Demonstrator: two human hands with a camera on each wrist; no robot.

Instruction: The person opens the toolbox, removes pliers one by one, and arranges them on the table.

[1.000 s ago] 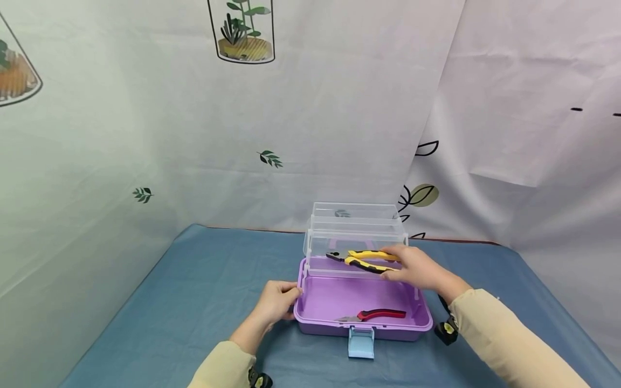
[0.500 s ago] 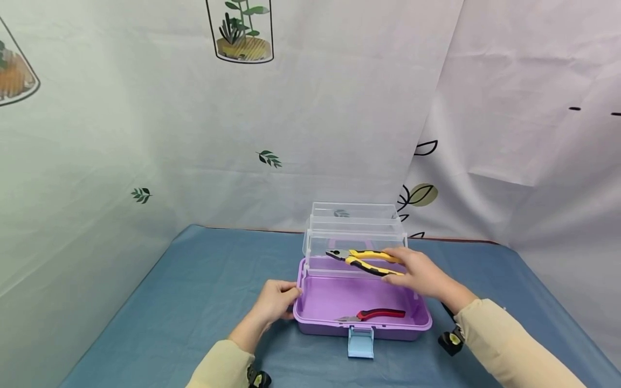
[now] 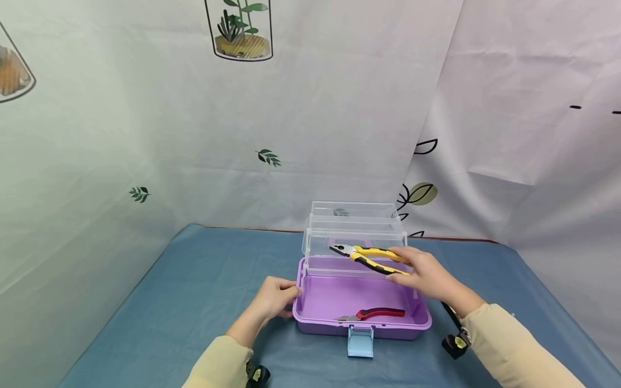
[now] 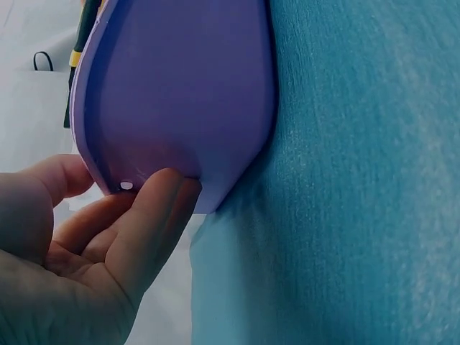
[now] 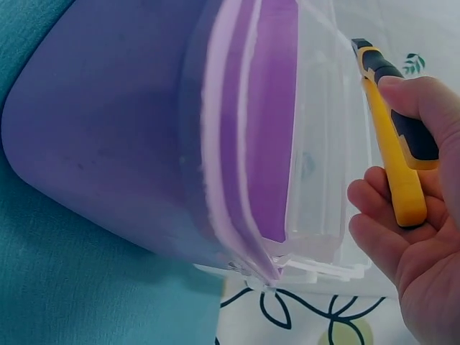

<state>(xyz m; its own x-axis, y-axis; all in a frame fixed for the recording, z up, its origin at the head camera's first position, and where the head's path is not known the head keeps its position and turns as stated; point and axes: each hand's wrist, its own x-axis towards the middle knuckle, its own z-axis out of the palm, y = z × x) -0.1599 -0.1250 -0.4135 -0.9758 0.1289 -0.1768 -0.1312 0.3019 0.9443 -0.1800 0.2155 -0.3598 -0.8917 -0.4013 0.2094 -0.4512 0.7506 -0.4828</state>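
My right hand (image 3: 427, 272) holds pliers with yellow and black handles (image 3: 371, 258) above the back of a purple toolbox (image 3: 310, 326). Their metal nose points left and the handles are spread apart. In the right wrist view the thumb lies on one handle (image 5: 420, 140) and the fingers curl by the other. At the toolbox's left side, my left hand (image 3: 273, 299) pinches the rim, thumb on top and fingers underneath against the outer wall, as the left wrist view shows. Inside the box, near its front wall, lie pliers with red and black handles (image 3: 380, 312).
Clear plastic trays (image 3: 356, 231) stand raised at the back of the toolbox. A light blue latch (image 3: 360, 342) hangs down at its front. The box stands on a blue cloth (image 3: 208, 302), with a patterned white curtain (image 3: 339, 108) behind.
The yellow and black pliers have shifted slightly right and up with my right hand, and their handles look a little wider apart. My left hand has stayed on the rim.
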